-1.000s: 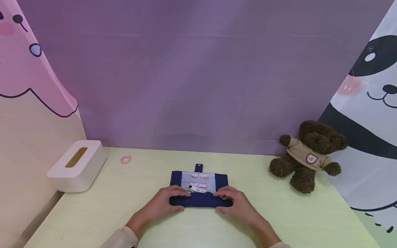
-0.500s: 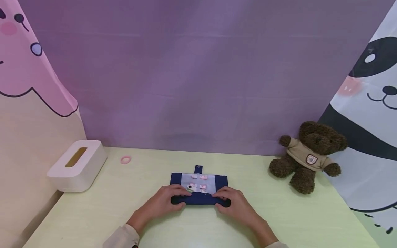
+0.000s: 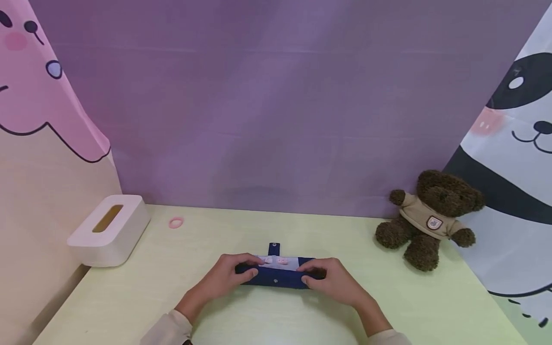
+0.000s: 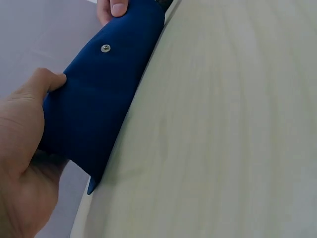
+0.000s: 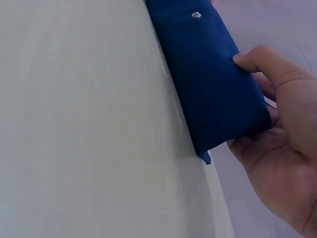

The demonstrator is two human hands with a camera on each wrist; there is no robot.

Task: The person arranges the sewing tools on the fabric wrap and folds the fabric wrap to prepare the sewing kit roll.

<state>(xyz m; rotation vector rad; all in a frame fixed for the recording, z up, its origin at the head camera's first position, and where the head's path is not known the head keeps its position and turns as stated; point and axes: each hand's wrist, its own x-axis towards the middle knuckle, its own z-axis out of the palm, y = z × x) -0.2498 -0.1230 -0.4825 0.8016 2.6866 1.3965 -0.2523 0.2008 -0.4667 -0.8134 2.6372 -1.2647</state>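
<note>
A navy fabric roll-up pouch (image 3: 276, 277) lies partly rolled on the table, its near part folded over. A metal snap stud (image 4: 106, 48) shows on the folded face. Beyond the fold a strip of pale lining with small pink-and-white pieces (image 3: 282, 260) is visible, and a snap tab (image 3: 273, 248) sticks out at the far edge. My left hand (image 3: 230, 275) grips the roll's left end, thumb on the near face and fingers over the top. My right hand (image 3: 329, 278) holds the right end the same way. Whatever is inside the roll is hidden.
A white tissue box (image 3: 108, 232) stands at the table's left edge. Near the back edge lies a pink ring (image 3: 176, 222). On the right sits a brown teddy bear (image 3: 431, 220) in a beige top. A purple cloth (image 3: 276, 105) hangs behind the table (image 3: 142, 287).
The near part of the pouch has been rolled further away from me, covering the green-and-white item and the lower pink pieces. The snap stud now faces me, and the tab sits nearer.
</note>
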